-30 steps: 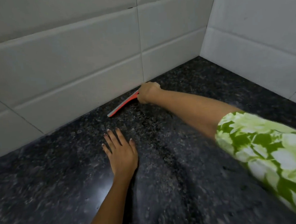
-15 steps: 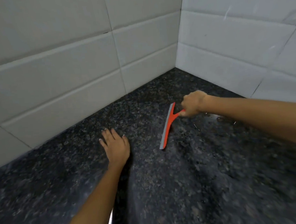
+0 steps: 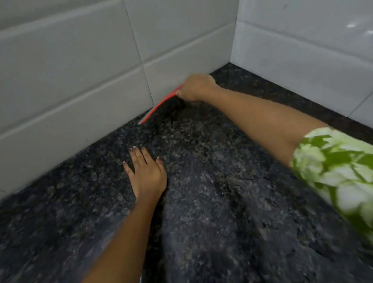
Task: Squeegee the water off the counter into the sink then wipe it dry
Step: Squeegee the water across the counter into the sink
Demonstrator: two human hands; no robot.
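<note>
My right hand (image 3: 196,87) is closed around the handle of a red squeegee (image 3: 159,106). Its blade lies along the foot of the back wall, on the dark speckled granite counter (image 3: 218,205). The handle itself is hidden inside my fist. My left hand (image 3: 145,173) rests flat on the counter, palm down and fingers spread, nearer to me and left of the squeegee. The counter surface looks wet and streaked. No sink shows in this view.
White tiled walls (image 3: 66,72) meet in a corner (image 3: 234,58) just beyond my right hand, closing off the counter at the back and right. My green and white patterned sleeve (image 3: 349,174) fills the right side of the view.
My right hand has carried the squeegee from the middle of the counter back against the back wall near the corner. My left hand stays flat on the counter.
</note>
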